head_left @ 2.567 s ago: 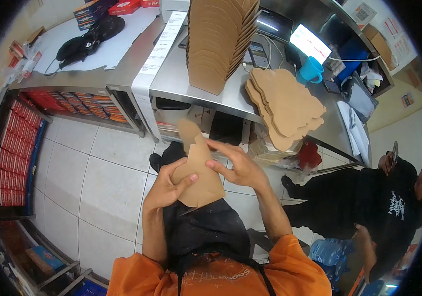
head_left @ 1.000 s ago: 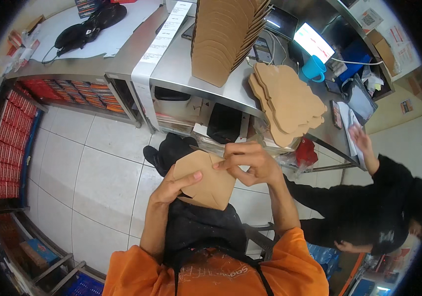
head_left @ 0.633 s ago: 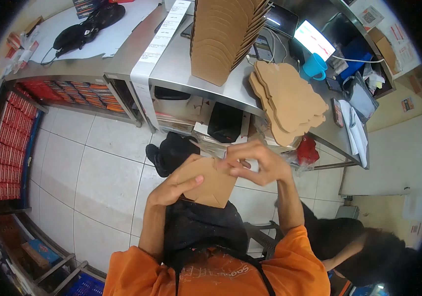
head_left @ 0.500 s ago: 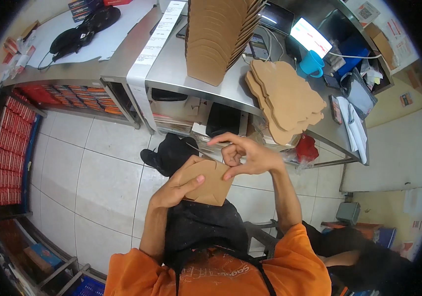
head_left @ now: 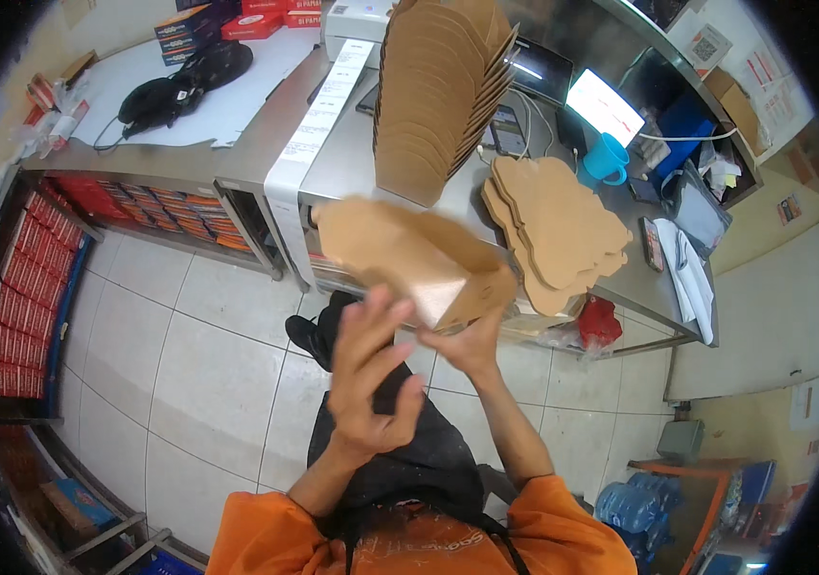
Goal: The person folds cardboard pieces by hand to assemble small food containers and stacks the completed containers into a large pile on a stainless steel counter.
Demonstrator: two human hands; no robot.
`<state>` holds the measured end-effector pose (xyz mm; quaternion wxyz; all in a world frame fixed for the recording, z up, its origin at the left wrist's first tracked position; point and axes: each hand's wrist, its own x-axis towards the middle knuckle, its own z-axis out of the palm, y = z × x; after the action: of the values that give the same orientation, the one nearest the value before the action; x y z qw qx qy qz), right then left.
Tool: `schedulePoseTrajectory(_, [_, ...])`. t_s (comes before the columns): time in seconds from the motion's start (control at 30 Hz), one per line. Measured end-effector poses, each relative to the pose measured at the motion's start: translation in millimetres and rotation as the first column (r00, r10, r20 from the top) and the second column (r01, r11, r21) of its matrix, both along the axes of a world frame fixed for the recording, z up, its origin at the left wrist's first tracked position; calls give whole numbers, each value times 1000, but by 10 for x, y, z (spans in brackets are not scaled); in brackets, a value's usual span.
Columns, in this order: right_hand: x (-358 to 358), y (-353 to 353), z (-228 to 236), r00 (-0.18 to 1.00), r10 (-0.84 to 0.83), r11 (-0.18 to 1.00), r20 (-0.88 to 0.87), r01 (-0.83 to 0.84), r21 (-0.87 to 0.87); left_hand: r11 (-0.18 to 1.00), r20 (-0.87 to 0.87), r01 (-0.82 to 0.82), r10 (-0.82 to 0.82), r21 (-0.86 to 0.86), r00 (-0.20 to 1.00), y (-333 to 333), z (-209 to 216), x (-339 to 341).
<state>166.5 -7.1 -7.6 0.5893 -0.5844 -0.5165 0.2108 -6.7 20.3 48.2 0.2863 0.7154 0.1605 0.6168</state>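
A brown cardboard takeaway box [head_left: 380,244], with its flaps spread and its inside partly showing, is held in front of the table edge. My right hand [head_left: 472,345] grips it at its near right corner, thumb and fingers on the wall. My left hand [head_left: 371,379] is raised just below the box, fingers apart and slightly blurred, holding nothing. Beyond the box, a tall stack of nested brown boxes [head_left: 433,105] stands on the steel table [head_left: 333,182]. To its right lies a pile of flat brown box blanks [head_left: 572,230], overhanging the front edge.
Behind the blanks are a phone [head_left: 507,129], a turquoise mug [head_left: 606,158] and a lit screen [head_left: 605,107]. A paper strip [head_left: 318,125] hangs over the table's left edge. Red boxes [head_left: 26,297] fill a shelf at far left. Blue water bottles [head_left: 630,503] stand at lower right.
The box has moved up and away from my body and now shows spread flaps. My left hand has let go of it; my right hand, earlier open beside it, now grips it.
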Motion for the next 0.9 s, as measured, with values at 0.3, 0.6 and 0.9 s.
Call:
schedulePoseTrajectory(0.3, [-385,119,-48,925,-212,925,315,86,369,786,268,-400,560,-471,784,143,-576,-144])
schedulePoseTrajectory(0.6, [-118,-126,8,664,193,837,723,-495,231,419,28,253,-473,-872,881,130,-240,-512])
schedulePoseTrajectory(0.9, [-107,-48,446,884,367,929,290,-362,-74,299,340,535,-512,-790,789,12,-391,-542])
